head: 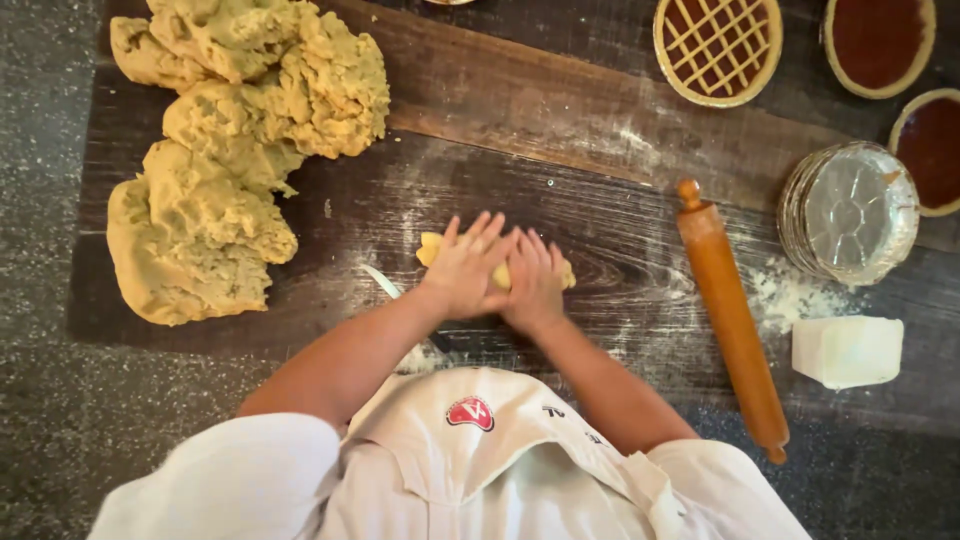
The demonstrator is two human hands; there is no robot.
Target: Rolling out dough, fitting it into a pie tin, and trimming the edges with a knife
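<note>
1. Head view: the left hand (pixel 465 268) lies flat, fingers spread wide, palm down on a small piece of pale dough (pixel 432 247) near the middle of the dark wooden board (pixel 560 120).
2. The right hand (pixel 533 280) presses flat beside it, fingers together and extended, overlapping the left hand's edge; both hands cover most of the dough piece, whose ends show at 10 o'clock of the left hand and at 3 o'clock of the right.
3. A knife blade (pixel 385 284) pokes out at 9 o'clock of the left wrist, its handle hidden under the forearm.
4. A large mass of dough (pixel 230 150) fills the board toward 10 o'clock, well apart from the hands.
5. A wooden rolling pin (pixel 730 315) lies slanted at 3 o'clock of the hands.
6. Beyond it, a stack of foil tart tins (pixel 848 212) sits tilted at 2 o'clock, with a white block (pixel 848 350) just below it and scattered flour between.
7. At 1 o'clock, a lattice-topped tart (pixel 717 47) and two open jam-filled tarts (pixel 878 42) rest along the far edge.
</note>
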